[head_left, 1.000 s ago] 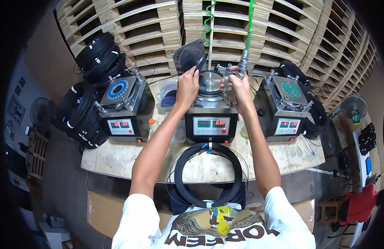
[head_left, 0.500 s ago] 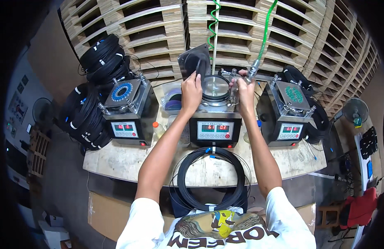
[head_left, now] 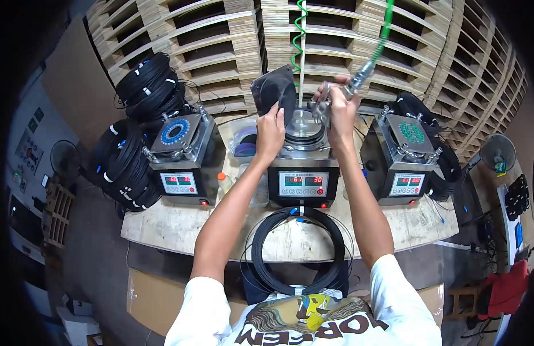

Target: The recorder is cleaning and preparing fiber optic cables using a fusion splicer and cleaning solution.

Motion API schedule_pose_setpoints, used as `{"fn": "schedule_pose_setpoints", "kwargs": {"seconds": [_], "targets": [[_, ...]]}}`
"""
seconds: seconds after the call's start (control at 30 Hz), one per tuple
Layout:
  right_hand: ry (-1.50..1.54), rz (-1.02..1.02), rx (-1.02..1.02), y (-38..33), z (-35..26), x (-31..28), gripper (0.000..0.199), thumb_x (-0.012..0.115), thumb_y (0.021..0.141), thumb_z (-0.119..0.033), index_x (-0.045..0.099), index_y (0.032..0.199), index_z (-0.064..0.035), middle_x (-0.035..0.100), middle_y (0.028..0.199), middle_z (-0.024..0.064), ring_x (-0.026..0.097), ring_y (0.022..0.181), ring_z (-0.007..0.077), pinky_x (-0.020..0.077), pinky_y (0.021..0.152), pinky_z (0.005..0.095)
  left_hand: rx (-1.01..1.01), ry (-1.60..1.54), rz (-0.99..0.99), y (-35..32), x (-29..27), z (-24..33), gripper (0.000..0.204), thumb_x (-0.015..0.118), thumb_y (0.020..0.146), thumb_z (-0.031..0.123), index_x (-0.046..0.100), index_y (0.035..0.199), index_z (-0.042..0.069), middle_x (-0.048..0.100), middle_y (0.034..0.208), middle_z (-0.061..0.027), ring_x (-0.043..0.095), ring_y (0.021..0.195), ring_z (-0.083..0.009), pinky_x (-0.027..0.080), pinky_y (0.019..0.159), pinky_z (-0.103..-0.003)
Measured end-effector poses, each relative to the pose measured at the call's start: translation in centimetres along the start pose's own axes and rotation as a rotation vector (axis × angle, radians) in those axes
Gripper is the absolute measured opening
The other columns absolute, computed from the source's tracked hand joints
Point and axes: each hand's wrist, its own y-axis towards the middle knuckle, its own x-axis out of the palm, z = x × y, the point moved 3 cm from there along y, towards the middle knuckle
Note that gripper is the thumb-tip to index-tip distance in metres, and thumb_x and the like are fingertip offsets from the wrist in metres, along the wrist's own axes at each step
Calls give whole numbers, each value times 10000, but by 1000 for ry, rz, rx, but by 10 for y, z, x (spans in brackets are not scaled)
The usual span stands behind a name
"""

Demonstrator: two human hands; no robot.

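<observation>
The left hand (head_left: 271, 134) has come up off the middle machine (head_left: 301, 173) and now holds a dark pad (head_left: 274, 92) by its lower edge, tilted up on end behind the machine's round steel plate (head_left: 303, 126). A second ago that hand lay flat on the plate with nothing lifted, so the pad appears to have been peeled or raised clear, leaving the plate bare and shiny. The fingers of the left hand are clamped on the pad's lower corner. The right hand (head_left: 339, 109) has risen too and moved slightly right; its fingers are closed round a metal air gun (head_left: 329, 99) fed by a green hose (head_left: 383, 32) (a second, coiled green hose hangs just to the left of it).

Judged from this, the plate is being cleaned or blown off between runs, with the pad held out of the way.

The pad stands nearly upright, its face turned toward the person and a little to the right, and its long axis runs from lower right to upper left. The gun's long axis runs with its hose, from upper right down to lower left, with the nozzle end aimed down at the plate; the tip itself is too small to make out.

The machine sits on the surface (head_left: 180, 222) between two like machines, and a coil of black cable (head_left: 261, 254) lies in front of it.
</observation>
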Motion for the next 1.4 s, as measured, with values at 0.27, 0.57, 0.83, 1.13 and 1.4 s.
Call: {"fn": "schedule_pose_setpoints", "kwargs": {"seconds": [0.27,0.57,0.83,1.13,1.4], "targets": [[-240,-42,253,-5,3,-75,341,498,929,-64,403,1257,-57,655,893,136,676,768,188,572,698,319,293,264,-216,13,-7,29,249,526,984,111,622,1108,-83,687,917,-271,689,823,-435,567,703,-461],[-215,-26,322,2,-17,-91,355,505,936,-89,415,1280,-74,660,925,129,678,786,193,579,710,343,539,796,-631,-4,45,27,302,650,917,303,722,1037,35,670,1007,-170,688,925,-342,584,707,-426],[-235,-39,329,6,-20,-99,363,518,942,-119,421,1288,-67,668,930,138,685,798,198,582,716,341,256,662,-618,-2,47,12,392,617,936,432,710,1230,191,607,1149,-139,588,1086,-351,525,872,-490],[-168,-168,356,62,15,-78,312,534,968,-184,461,1245,-59,689,916,126,663,765,161,556,699,309,-84,-56,-414,23,12,-8,385,606,976,355,751,961,-1,663,732,-196,653,686,-218,491,688,-354],[-1194,-445,193,218,104,-71,408,725,814,-376,693,862,27,720,819,175,695,731,252,544,693,384,-350,-344,343,8,-7,-76,394,690,937,207,542,1246,10,554,1068,-80,554,899,-157,465,848,-315]]}}
